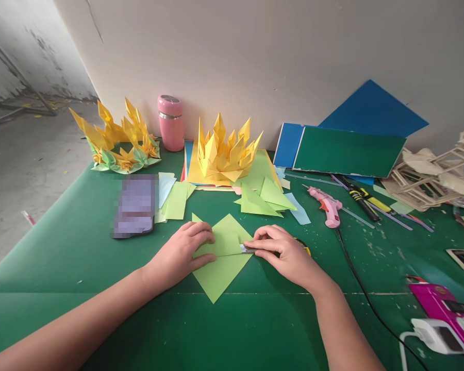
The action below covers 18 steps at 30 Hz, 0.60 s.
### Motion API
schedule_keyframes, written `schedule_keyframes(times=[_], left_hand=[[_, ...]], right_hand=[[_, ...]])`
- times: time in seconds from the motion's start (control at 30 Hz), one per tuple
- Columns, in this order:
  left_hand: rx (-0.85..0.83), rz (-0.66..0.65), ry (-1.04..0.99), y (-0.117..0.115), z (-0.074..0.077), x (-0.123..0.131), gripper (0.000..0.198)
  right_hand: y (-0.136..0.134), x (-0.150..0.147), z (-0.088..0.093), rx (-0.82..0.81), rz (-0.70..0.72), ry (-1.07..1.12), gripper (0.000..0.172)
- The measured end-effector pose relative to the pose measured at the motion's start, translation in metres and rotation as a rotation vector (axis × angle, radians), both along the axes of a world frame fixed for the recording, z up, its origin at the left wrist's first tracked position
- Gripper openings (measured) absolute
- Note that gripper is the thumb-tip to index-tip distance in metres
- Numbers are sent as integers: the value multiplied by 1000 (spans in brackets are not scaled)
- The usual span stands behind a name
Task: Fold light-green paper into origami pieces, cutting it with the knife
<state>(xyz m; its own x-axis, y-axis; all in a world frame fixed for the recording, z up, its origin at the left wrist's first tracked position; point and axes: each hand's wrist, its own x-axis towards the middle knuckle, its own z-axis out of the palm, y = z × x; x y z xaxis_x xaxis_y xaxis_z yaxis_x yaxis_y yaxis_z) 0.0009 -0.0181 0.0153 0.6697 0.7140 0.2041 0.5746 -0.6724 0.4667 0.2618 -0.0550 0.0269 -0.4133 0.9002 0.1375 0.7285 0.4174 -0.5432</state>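
Note:
A sheet of light green paper lies on the table in front of me, turned with a corner towards me. A smaller folded piece of green paper rests over it. My left hand presses on the paper's left side, thumb and fingers apart. My right hand is closed around a utility knife, its metal blade at the right end of the folded piece's lower edge. Part of the knife's yellow and black handle shows behind that hand.
Two yellow paper crowns stand at the back, near a pink flask. Folded green papers lie beyond my hands, a phone to the left. On the right are a pink glue gun with its cord, a green board and a magenta device.

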Motion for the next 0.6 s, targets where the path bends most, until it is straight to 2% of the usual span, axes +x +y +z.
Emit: schedule_keyframes(times=[0.23,0.6], left_hand=[[-32,-12,17,3,6,-1,17],[-48,-16,4,5,4,-2,13]], right_hand=[[2,-4,1,33,45,43,31],[2,1,-7,12,89,93,27]])
